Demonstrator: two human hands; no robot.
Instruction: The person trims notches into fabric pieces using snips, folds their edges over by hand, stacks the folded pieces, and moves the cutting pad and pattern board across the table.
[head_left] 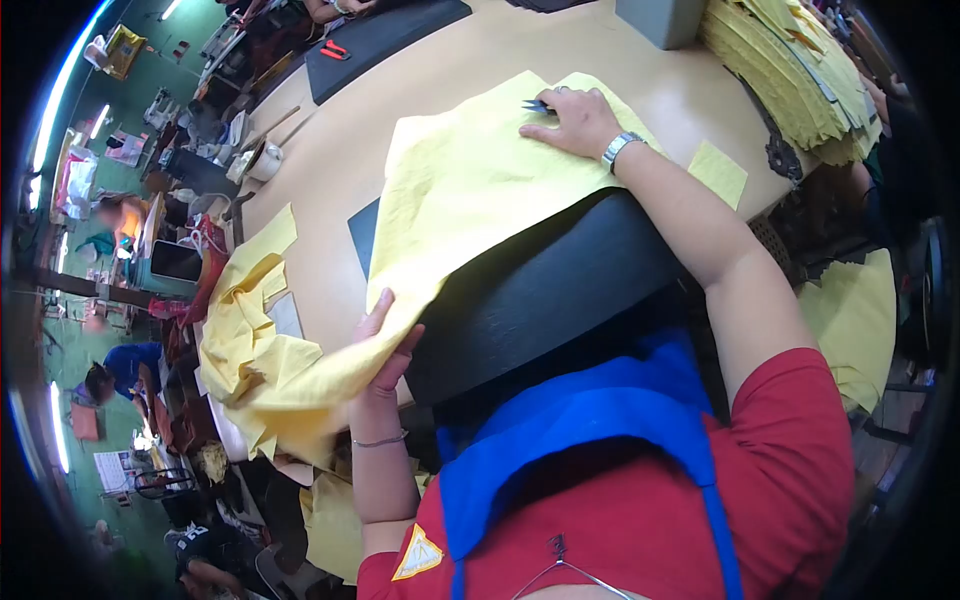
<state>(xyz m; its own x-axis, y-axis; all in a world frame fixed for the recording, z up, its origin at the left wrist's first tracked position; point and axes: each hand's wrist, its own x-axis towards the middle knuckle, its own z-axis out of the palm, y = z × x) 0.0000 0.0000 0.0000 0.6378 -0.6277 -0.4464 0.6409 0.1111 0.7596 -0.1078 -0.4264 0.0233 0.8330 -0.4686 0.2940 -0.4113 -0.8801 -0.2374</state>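
A large piece of yellow fabric lies over a black board on the table. My left hand grips the fabric's near left edge, thumb above and fingers under it. From there the cloth trails left into a crumpled yellow bundle at the table's edge. My right hand, wearing a ring and a wristwatch, rests on the far part of the fabric. Its fingers are closed on small dark snips, whose tips point left.
On the table are a second black board with red snips, a grey box, stacked yellow pieces and a white cup. Several people work at the left.
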